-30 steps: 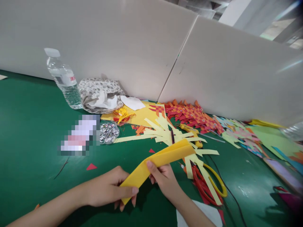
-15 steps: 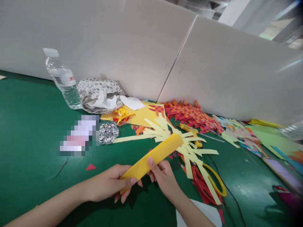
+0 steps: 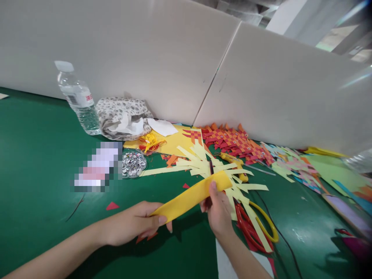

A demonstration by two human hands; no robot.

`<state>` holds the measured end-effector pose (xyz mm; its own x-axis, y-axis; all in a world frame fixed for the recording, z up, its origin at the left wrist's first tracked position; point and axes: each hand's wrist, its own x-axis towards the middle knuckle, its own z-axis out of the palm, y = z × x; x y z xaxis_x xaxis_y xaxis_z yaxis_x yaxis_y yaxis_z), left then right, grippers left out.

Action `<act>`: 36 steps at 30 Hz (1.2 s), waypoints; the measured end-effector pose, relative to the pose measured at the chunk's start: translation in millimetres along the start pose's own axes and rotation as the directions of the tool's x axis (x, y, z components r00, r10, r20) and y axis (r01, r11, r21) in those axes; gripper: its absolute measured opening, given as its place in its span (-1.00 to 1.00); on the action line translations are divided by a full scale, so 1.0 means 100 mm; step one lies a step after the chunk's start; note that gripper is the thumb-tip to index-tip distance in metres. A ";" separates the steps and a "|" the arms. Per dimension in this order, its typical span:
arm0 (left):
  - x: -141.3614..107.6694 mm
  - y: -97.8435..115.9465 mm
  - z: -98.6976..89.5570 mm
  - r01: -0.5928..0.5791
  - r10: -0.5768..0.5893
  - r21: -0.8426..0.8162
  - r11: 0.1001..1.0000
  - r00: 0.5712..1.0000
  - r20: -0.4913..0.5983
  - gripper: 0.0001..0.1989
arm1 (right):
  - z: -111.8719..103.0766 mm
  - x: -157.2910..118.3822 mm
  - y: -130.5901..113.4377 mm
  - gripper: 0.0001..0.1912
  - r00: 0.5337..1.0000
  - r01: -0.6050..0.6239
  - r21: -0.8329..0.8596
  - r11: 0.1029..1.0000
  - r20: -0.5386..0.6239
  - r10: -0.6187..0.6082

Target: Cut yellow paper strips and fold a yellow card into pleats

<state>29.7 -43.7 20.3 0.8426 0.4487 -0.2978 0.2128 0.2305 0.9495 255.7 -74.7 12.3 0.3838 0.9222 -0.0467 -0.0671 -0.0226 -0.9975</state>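
Note:
A folded yellow paper strip is held slantwise above the green table, its right end higher. My left hand pinches its lower left end, thumb on top and fingers beneath. Near the upper right end, my right hand grips the strip with the thumb on its face; the other fingers are partly hidden behind. Pale yellow paper strips lie spread out just beyond the right hand. Small orange-red scraps show below my left hand.
Behind stand a water bottle, a patterned tissue pouch and a dish of googly eyes. Woven red-orange paper fish are heaped by the grey partition. At right are red-handled scissors, a yellow ring handle and a cable.
My right hand has slid up and right along the strip, close to its far end. The strip has tilted flatter and shows a broader, slightly curved face. My left hand stays nearly in place.

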 end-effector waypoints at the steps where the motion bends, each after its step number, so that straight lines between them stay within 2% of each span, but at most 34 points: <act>1: 0.00 0.00 -0.01 -0.004 0.004 -0.008 1.000 1.000 0.006 -0.63 | -0.01 0.01 0.00 -0.41 0.999 0.005 0.026 1.000 -0.033 -0.004; 4: 0.00 0.00 -0.03 -0.023 0.024 -0.031 0.999 1.000 0.006 -0.64 | -0.02 0.03 -0.03 -0.46 0.990 0.025 0.097 0.995 -0.142 -0.011; 7: 0.00 0.01 -0.04 -0.032 0.031 -0.014 0.999 0.999 -0.018 -0.65 | -0.02 0.05 -0.06 -0.51 0.976 0.028 0.093 0.995 -0.216 -0.008; 9: 0.01 0.03 -0.05 -0.027 0.032 0.081 0.996 0.997 -0.073 -0.64 | -0.02 0.07 -0.06 -0.56 0.974 0.042 0.061 0.997 -0.223 -0.027; 11: 0.00 0.05 -0.07 -0.007 0.058 0.287 0.958 0.983 -0.172 -0.61 | -0.03 0.10 -0.05 -0.64 0.974 0.123 0.012 0.992 -0.191 -0.119; 13: -0.01 0.06 -0.12 0.048 0.129 0.557 0.829 0.953 -0.274 -0.58 | -0.05 0.12 -0.06 -0.70 0.943 0.279 -0.062 0.958 -0.171 -0.286; 14: -0.02 0.05 -0.15 0.084 0.178 0.688 0.721 0.937 -0.302 -0.59 | -0.07 0.13 -0.07 -0.69 0.911 0.361 -0.124 0.924 -0.163 -0.378; 16: -0.04 0.01 -0.24 0.143 0.317 0.897 0.418 0.903 -0.292 -0.65 | -0.09 0.12 -0.10 -0.62 0.824 0.511 -0.309 0.802 -0.089 -0.559; 18: -0.05 -0.05 -0.34 0.148 0.431 0.977 0.152 0.880 -0.201 -0.73 | -0.10 0.09 -0.13 -0.57 0.718 0.650 -0.487 0.583 0.142 -0.681; 19: -0.06 -0.08 -0.39 0.154 0.474 0.986 0.064 0.865 -0.166 -0.74 | -0.09 0.08 -0.14 -0.55 0.654 0.719 -0.526 0.454 0.290 -0.699; 20: -0.06 -0.10 -0.42 0.156 0.509 0.988 0.003 0.850 -0.136 -0.74 | -0.08 0.06 -0.15 -0.56 0.598 0.769 -0.536 0.347 0.415 -0.685; 22: -0.05 -0.13 -0.47 0.167 0.571 0.983 -0.077 0.815 -0.094 -0.75 | -0.06 0.05 -0.15 -0.66 0.532 0.806 -0.558 0.200 0.532 -0.659; 24: -0.03 -0.13 -0.49 0.162 0.605 0.980 -0.117 0.794 -0.060 -0.77 | -0.05 0.06 -0.12 -0.85 0.519 0.786 -0.604 0.129 0.533 -0.668; 26: -0.02 -0.12 -0.47 0.151 0.609 0.980 -0.130 0.792 -0.041 -0.76 | -0.05 0.07 -0.09 -0.99 0.523 0.775 -0.622 0.106 0.540 -0.659; 29: 0.00 -0.11 -0.44 0.135 0.587 0.983 -0.122 0.809 -0.038 -0.75 | -0.04 0.08 -0.07 -0.91 0.517 0.823 -0.558 0.104 0.661 -0.543; 32: 0.01 -0.10 -0.40 0.108 0.555 0.989 -0.102 0.831 -0.033 -0.73 | -0.03 0.05 -0.06 -0.84 0.472 0.871 -0.482 0.097 0.763 -0.441; 34: 0.01 -0.09 -0.38 0.089 0.549 0.993 -0.082 0.835 -0.029 -0.71 | -0.01 0.03 -0.06 -0.87 0.455 0.882 -0.464 0.089 0.783 -0.425; 36: 0.01 -0.09 -0.36 0.070 0.574 0.995 -0.073 0.819 -0.016 -0.71 | 0.00 0.02 -0.06 -0.83 0.445 0.886 -0.457 0.084 0.784 -0.433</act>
<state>11.2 -14.1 8.0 0.8043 0.5132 0.2995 0.5357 -0.8444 0.0083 257.0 -73.2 18.0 -0.5218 0.7232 0.4525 0.7552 0.6383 -0.1493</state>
